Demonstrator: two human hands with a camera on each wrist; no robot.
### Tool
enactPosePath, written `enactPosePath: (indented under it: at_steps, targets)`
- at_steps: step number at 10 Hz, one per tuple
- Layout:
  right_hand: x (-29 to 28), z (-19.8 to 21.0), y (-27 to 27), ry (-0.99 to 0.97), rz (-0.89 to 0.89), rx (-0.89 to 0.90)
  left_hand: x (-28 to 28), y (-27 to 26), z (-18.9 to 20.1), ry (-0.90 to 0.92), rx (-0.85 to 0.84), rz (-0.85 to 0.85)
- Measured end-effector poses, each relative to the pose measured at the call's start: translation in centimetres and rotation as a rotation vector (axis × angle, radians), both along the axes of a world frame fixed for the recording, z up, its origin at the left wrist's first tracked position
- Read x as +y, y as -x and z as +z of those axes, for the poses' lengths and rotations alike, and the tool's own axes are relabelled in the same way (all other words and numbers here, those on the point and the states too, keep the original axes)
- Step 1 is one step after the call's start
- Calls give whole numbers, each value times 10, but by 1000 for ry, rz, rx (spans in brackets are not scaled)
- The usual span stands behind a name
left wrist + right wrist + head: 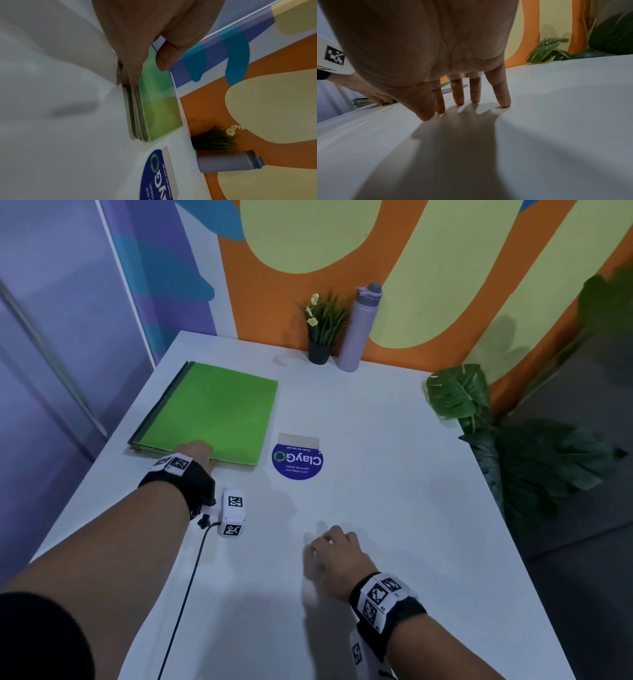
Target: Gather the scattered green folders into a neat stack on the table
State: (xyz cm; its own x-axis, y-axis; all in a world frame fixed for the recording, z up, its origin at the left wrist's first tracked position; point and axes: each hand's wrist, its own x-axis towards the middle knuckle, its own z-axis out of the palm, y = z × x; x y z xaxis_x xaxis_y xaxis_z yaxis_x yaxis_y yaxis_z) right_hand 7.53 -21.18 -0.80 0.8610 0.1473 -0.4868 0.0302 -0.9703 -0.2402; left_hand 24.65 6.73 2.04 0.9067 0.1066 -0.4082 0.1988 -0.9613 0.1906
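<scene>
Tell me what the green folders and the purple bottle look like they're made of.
Green folders: probably thin plastic covers, slightly glossy, since light reflects off the top one; paper-like sheet edges show at the side. Purple bottle: matte lilac body, possibly coated metal or plastic, with a grey cap; I can't tell which.

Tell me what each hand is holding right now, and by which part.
The left hand grips the stack of green folders at its near edge, thumb on top. The right hand holds nothing; its fingertips rest on the table.
</scene>
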Motion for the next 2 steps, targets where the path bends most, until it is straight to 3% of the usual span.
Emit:
enactPosePath:
  at_steps: [2]
  targets:
    - [-1, -1, 0, -21, 22, 0, -5, 6, -1, 50, 19, 1]
